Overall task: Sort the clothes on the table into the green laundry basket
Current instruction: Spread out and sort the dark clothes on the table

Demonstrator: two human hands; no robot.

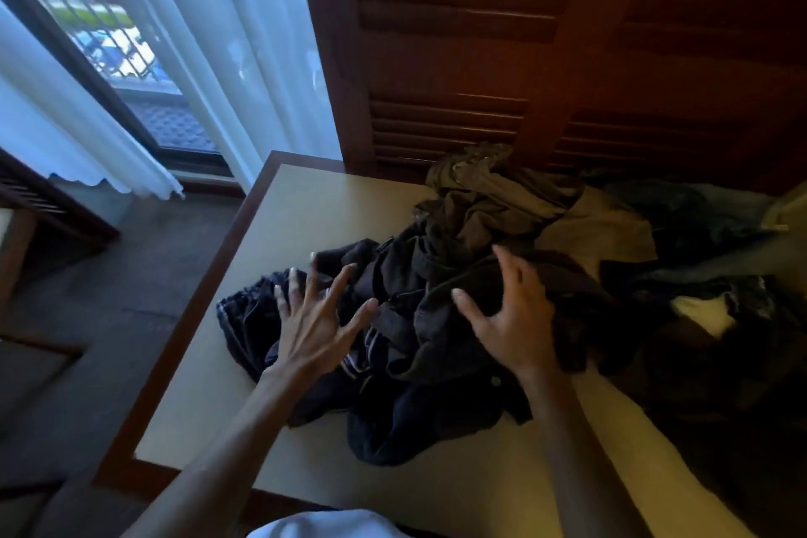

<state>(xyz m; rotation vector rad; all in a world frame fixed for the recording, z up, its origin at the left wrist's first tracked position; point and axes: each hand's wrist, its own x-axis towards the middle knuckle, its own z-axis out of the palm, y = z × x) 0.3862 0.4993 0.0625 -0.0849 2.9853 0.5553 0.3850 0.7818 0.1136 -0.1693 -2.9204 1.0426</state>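
A heap of dark crumpled clothes (pixel 436 319) lies on a cream-topped table with a brown wooden edge (pixel 270 232), spreading from the middle of the tabletop toward the right, where more garments sit in shadow. The left hand (pixel 312 321) hovers over the near left part of the heap with its fingers (pixel 338 284) spread wide and straight; it grips nothing, and whether the fingertips touch the cloth cannot be told. Under that hand lies a black garment with a gathered, ribbed hem (pixel 244 315), its edge reaching furthest left on the table. The right hand (pixel 511 319) rests on top of the pile near its middle, fingers curved and parted, pressing into a dark grey fold; the thumb sticks out to the left and no cloth is pinched between the fingers. An olive-green crumpled garment (pixel 484 183) tops the far side of the heap, against a dark wooden louvred panel (pixel 458 13). White sheer curtains (pixel 209 35) hang at the far left beside a window. The green laundry basket cannot be made out in this view
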